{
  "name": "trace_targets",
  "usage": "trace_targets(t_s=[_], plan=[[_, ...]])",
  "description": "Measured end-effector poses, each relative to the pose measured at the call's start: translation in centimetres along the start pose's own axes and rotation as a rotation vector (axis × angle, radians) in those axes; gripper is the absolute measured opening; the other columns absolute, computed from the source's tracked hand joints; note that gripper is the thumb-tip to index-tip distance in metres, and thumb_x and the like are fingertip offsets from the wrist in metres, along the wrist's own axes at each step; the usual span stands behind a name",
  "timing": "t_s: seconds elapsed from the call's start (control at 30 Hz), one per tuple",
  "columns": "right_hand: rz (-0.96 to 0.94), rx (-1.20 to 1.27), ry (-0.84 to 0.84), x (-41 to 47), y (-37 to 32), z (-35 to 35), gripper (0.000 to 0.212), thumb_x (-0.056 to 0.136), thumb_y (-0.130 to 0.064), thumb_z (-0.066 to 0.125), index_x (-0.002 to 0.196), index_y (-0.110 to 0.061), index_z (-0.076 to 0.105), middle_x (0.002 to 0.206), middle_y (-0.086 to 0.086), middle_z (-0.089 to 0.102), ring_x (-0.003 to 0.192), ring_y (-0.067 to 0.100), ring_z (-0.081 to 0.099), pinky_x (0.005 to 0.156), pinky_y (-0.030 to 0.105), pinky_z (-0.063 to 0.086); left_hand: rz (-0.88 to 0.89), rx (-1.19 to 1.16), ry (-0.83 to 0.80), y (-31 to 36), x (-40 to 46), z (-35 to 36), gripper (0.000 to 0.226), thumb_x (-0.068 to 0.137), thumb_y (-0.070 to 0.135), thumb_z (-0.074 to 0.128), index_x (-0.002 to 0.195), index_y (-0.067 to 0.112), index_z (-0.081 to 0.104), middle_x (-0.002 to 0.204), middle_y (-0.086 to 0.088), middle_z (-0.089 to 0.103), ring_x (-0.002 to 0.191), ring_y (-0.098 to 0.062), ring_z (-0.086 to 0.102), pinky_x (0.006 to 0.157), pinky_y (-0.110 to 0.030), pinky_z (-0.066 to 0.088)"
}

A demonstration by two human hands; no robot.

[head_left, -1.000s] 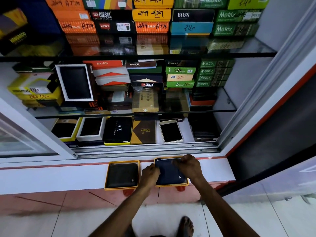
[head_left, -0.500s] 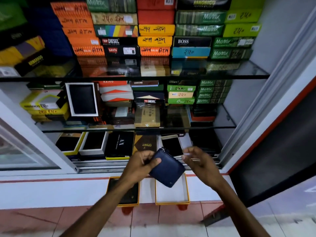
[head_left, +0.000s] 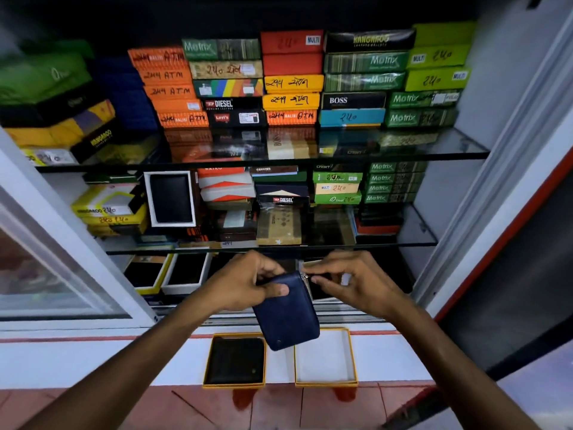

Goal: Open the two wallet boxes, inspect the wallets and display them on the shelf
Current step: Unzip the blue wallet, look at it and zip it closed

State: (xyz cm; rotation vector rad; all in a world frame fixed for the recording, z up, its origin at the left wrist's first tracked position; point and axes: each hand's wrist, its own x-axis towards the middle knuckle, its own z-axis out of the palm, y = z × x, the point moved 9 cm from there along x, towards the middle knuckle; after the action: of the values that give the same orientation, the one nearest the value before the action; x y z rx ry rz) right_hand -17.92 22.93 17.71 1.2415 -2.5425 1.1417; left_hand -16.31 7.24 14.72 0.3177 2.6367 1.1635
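Observation:
A navy blue wallet [head_left: 286,318] hangs in the air in front of the lowest shelf, gripped at its top left by my left hand [head_left: 248,280]. My right hand [head_left: 347,279] pinches the zip pull at the wallet's top right corner. Below, on the white ledge [head_left: 93,361], two yellow-rimmed open boxes stand side by side. The left box [head_left: 207,364] holds a black wallet [head_left: 235,360]. The right box [head_left: 325,358] shows only its white lining.
The open cabinet has glass shelves [head_left: 403,150] stacked with many coloured wallet boxes. Open display boxes [head_left: 186,273] with dark wallets lie on the bottom shelf behind my hands. A glass sliding door [head_left: 46,274] stands at the left, a white frame [head_left: 496,187] at the right.
The blue wallet was lifted out of the right box and raised in front of the lowest shelf. My right hand moved onto its zip corner. The view tilted upward.

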Motion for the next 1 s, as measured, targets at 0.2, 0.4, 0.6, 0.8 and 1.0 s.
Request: trace_targets(t_s=[0.2, 0.4, 0.6, 0.8, 1.0], plan=[[-0.135, -0.106, -0.018, 0.0, -2.1, 0.3, 0.022, 0.086, -0.035, 0.07, 0.101, -0.021, 0.078, 0.096, -0.006, 0.073, 0.089, -0.002, 0.062, 0.077, 0.015, 0.051, -0.019, -0.12, -0.165, 0.7, -0.4, 0.7, 0.015, 0.087, 0.012, 0.068, 0.101, 0.01, 0.072, 0.088, 0.0, 0.073, 0.081, -0.006, 0.066, 0.069, -0.015, 0.05], [-0.01, -0.079, -0.063, 0.0, -2.2, -0.1, 0.011, 0.09, -0.038, 0.063, 0.096, -0.028, 0.066, 0.084, -0.021, 0.054, 0.07, -0.001, 0.051, 0.064, 0.011, 0.039, -0.122, -0.373, -0.154, -1.5, -0.8, -1.1, 0.019, 0.088, 0.01, 0.064, 0.105, 0.004, 0.07, 0.097, -0.008, 0.077, 0.086, -0.009, 0.07, 0.071, -0.018, 0.054], [0.121, 0.007, 0.055, -0.8, -1.6, -2.7, 0.009, 0.089, -0.037, 0.063, 0.09, -0.029, 0.065, 0.081, -0.013, 0.062, 0.061, 0.015, 0.051, 0.058, 0.029, 0.047, -0.298, -0.739, 0.007, -5.9, -1.3, -2.3, 0.06, 0.06, 0.04, 0.084, 0.109, 0.009, 0.071, 0.107, -0.013, 0.075, 0.091, -0.02, 0.073, 0.079, -0.039, 0.06], [0.275, 0.071, 0.327, -1.0, -1.0, -3.8, 0.004, 0.081, -0.025, 0.072, 0.081, -0.022, 0.07, 0.065, -0.015, 0.061, 0.052, 0.006, 0.048, 0.053, 0.01, 0.037, -0.491, -1.148, 0.177, -5.1, -0.9, 0.5, 0.013, 0.094, 0.011, 0.051, 0.097, 0.003, 0.061, 0.076, -0.01, 0.077, 0.066, -0.022, 0.076, 0.06, -0.05, 0.06], [0.333, -0.003, 0.512, -1.8, -1.6, -4.8, 0.008, 0.081, -0.028, 0.072, 0.081, -0.02, 0.072, 0.066, -0.014, 0.062, 0.058, -0.001, 0.056, 0.052, 0.005, 0.035, -0.554, -1.354, 0.22, -4.0, -0.6, 2.8, 0.011, 0.092, 0.01, 0.054, 0.093, -0.001, 0.058, 0.073, -0.017, 0.076, 0.064, -0.028, 0.076, 0.058, -0.061, 0.055]])
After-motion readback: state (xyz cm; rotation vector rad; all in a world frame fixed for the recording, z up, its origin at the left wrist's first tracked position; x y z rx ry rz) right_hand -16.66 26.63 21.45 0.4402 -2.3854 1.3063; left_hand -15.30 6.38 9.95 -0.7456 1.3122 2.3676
